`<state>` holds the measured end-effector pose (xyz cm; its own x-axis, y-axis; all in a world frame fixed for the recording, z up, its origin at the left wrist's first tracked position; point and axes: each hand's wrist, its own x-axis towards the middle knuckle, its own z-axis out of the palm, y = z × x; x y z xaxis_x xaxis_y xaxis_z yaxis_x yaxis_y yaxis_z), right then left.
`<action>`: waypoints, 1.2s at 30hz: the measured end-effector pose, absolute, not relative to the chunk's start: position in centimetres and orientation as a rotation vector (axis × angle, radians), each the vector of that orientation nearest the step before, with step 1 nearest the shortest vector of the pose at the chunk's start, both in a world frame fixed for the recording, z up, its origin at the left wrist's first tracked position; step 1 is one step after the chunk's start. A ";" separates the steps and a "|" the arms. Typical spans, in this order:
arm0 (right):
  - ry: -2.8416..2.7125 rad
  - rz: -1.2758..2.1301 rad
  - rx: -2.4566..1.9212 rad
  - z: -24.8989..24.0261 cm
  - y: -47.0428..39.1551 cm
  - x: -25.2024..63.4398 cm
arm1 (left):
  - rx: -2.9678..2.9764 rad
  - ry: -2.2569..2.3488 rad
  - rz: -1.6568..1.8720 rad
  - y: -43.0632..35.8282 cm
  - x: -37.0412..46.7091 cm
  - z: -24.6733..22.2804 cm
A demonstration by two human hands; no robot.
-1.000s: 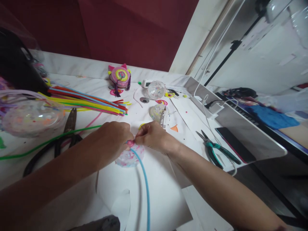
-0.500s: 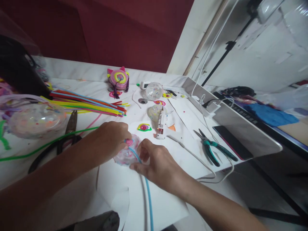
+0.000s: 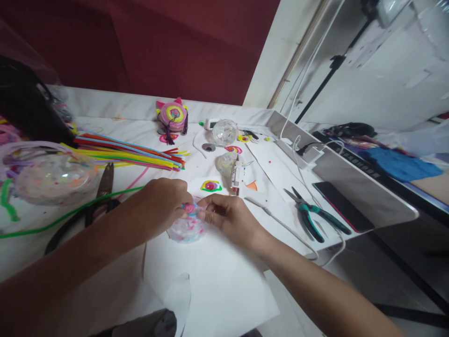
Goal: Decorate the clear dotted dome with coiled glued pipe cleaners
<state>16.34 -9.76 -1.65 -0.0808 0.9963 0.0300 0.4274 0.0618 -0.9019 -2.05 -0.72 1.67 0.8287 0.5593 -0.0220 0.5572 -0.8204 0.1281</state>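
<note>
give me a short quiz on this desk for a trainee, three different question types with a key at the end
1. True or false: the left hand and the right hand are both close to the pink coil.

2. Where do the pliers lie?
A) left of the left hand
B) right of the right hand
C) between the two hands

3. Fill in the blank: dark ____ hang from the round pink toy at the back.

Key:
1. True
2. B
3. tassels
</note>
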 end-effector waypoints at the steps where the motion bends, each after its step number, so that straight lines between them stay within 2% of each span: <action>1: -1.569 1.029 -1.427 -1.9 -9.5 16.5 | 2.863 0.888 0.025 -0.7 -2.0 1.8; 7: -1.422 1.217 -1.420 -1.9 -8.5 16.8 | 2.805 0.934 0.028 -0.8 -2.0 1.8; 14: -1.444 1.182 -1.469 -1.6 -8.6 16.4 | 2.869 0.811 0.166 -0.2 -3.2 0.4; 36: -1.857 1.031 -1.667 2.6 -5.8 16.4 | 2.858 0.887 -0.042 -0.8 -2.4 1.9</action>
